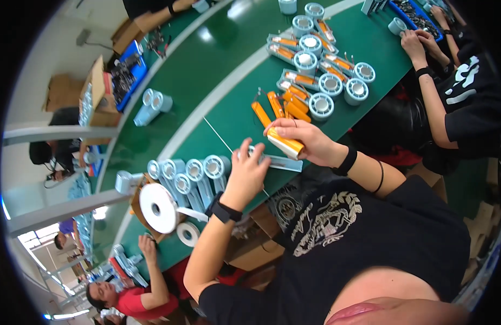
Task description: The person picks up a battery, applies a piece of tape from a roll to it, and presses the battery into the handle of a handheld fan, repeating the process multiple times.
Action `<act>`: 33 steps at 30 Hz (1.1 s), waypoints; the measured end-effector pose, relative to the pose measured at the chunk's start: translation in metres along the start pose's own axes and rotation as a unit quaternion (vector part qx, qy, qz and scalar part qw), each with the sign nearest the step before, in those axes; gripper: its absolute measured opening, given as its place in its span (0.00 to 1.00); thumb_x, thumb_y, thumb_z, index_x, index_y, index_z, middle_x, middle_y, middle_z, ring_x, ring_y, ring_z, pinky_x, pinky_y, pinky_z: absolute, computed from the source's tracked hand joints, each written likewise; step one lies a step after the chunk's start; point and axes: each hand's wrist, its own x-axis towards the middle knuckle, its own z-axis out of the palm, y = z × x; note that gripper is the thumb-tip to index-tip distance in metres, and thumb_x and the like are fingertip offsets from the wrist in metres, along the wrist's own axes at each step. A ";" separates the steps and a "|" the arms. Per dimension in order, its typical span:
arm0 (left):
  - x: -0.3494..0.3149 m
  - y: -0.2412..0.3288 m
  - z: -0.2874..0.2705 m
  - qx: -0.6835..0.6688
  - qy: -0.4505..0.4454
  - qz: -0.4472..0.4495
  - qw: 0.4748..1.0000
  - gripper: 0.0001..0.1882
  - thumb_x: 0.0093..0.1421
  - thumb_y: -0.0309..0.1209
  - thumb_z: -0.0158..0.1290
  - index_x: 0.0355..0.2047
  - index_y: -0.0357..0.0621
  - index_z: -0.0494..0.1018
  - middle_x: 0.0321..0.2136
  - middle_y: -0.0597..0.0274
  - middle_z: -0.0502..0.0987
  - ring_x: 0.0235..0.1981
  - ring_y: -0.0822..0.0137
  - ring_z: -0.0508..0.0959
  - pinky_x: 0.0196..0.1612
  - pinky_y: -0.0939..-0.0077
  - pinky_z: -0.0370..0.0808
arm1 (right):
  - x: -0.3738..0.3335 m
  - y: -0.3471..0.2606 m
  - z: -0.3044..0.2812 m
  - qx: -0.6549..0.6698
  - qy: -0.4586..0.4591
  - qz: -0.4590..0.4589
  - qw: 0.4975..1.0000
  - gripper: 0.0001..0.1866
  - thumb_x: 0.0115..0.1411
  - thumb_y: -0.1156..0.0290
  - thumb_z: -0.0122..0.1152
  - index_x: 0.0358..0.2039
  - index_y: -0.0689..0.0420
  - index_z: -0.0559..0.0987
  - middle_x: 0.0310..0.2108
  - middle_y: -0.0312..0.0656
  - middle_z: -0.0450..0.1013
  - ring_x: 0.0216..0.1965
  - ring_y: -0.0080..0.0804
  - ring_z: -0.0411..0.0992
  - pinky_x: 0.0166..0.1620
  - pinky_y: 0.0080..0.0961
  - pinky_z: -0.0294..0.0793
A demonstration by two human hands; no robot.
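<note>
In my right hand (pixel 310 140) is an orange battery pack (pixel 280 140) with a white strip along its side, pinched between thumb and fingers. My left hand (pixel 247 176) curls over the round end of a light blue plastic housing (pixel 285 163), steadying it on the table; the fingers hide most of that end. The housing's long open handle points right, just below the battery pack. Several loose orange battery packs (pixel 296 103) lie beyond my right hand. Farther off, light blue housings (pixel 330 85) with orange packs in their handles are grouped together.
A white tape roll (pixel 158 208) and a smaller roll (pixel 187 234) sit left of my forearm, beside several light blue housings (pixel 194 170). Two more housings (pixel 155 103) lie across the green table (pixel 199 135). Co-workers sit at both sides; blue trays (pixel 128 73) hold dark parts.
</note>
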 end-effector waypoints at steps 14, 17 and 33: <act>0.003 -0.016 0.008 -0.478 0.046 -0.174 0.860 0.06 0.56 0.24 0.55 0.30 0.43 0.67 0.41 0.63 0.74 0.51 0.55 0.69 0.50 0.55 0.66 | -0.002 0.072 -0.033 -0.581 0.007 -0.426 0.693 0.20 0.56 0.70 0.65 0.49 0.55 0.73 0.26 0.37 0.69 0.22 0.29 0.68 0.26 0.24 0.67; 0.005 -0.011 0.003 -0.456 0.046 -0.175 0.872 0.05 0.57 0.23 0.53 0.30 0.43 0.67 0.40 0.62 0.75 0.50 0.55 0.70 0.50 0.57 0.66 | -0.002 0.068 -0.031 -0.648 -0.018 -0.451 0.614 0.19 0.53 0.68 0.67 0.46 0.52 0.75 0.25 0.37 0.68 0.22 0.33 0.69 0.27 0.26 0.68; 0.001 -0.001 0.005 -0.407 0.085 -0.173 0.893 0.04 0.58 0.21 0.51 0.32 0.40 0.67 0.39 0.58 0.75 0.48 0.50 0.70 0.49 0.60 0.67 | 0.005 0.076 -0.019 -0.680 0.055 -0.366 0.633 0.08 0.56 0.70 0.63 0.37 0.52 0.76 0.25 0.37 0.67 0.26 0.35 0.71 0.32 0.31 0.70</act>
